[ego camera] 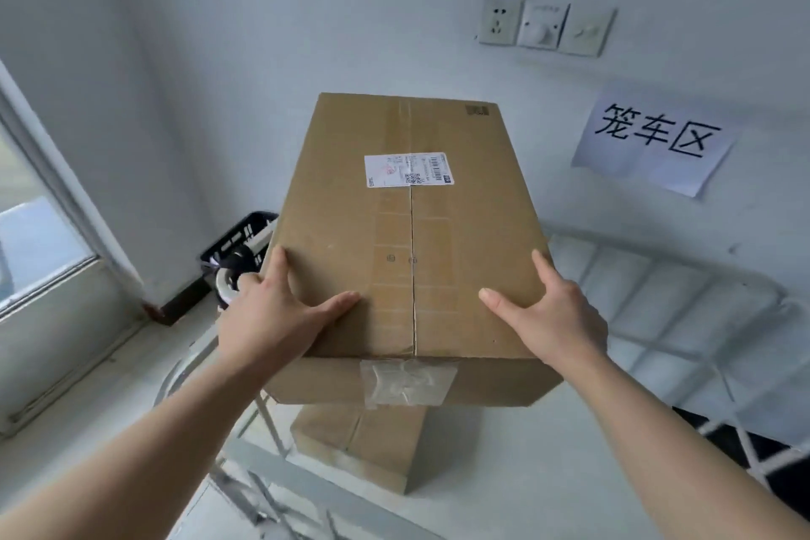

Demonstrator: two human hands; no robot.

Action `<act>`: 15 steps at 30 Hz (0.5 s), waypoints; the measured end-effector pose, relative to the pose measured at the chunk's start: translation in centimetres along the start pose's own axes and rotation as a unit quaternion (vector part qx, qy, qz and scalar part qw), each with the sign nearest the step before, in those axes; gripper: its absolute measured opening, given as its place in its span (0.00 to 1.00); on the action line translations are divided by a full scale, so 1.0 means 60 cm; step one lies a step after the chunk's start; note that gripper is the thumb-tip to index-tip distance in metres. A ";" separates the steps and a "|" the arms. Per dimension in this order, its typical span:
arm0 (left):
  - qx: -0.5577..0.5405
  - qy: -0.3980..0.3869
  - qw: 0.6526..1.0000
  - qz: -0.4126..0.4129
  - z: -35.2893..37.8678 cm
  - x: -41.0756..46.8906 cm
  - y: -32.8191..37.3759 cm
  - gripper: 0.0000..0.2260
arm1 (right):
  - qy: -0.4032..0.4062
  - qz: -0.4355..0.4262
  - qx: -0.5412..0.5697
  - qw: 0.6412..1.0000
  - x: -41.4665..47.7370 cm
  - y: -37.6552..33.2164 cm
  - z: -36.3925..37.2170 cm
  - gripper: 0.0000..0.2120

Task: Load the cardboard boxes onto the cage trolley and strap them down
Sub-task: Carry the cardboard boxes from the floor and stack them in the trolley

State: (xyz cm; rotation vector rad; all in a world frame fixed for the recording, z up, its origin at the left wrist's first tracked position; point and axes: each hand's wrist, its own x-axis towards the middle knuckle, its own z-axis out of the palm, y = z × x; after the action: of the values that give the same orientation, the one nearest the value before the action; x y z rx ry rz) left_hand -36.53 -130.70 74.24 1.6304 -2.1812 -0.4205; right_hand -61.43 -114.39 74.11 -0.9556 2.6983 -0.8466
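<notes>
In the frame's centre the large cardboard box point(407, 241) lies over a smaller box point(359, 447), long axis running up-frame towards the wall, with the left hand point(280, 311) and right hand point(548, 311) spread open, straight-fingered, equally near, pressing its near top corners.

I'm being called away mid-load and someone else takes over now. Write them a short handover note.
The left hand is open, flat on the top box at its near left edge.
The right hand is open, flat at its near right edge.
The top box appears to rest on a smaller box on the cage trolley, overhanging it.
Done: two boxes stacked.
Left: square up the top box, let go, then strap down; no strap crosses the boxes yet.
</notes>
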 end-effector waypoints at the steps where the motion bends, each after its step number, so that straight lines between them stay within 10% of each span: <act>1: 0.000 -0.014 1.000 0.008 0.025 -0.001 0.022 0.52 | -0.002 0.017 -0.002 1.000 0.006 0.029 -0.007 0.48; 15: 0.080 -0.202 0.973 0.076 0.319 -0.002 0.159 0.50 | -0.051 0.214 -0.027 0.975 0.030 0.313 0.041 0.46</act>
State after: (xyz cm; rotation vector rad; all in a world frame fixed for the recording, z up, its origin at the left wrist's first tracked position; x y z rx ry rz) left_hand -53.60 -127.73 61.70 1.5469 -2.6826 -0.5882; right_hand -72.02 -104.69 61.65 -0.3821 2.6949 -0.6179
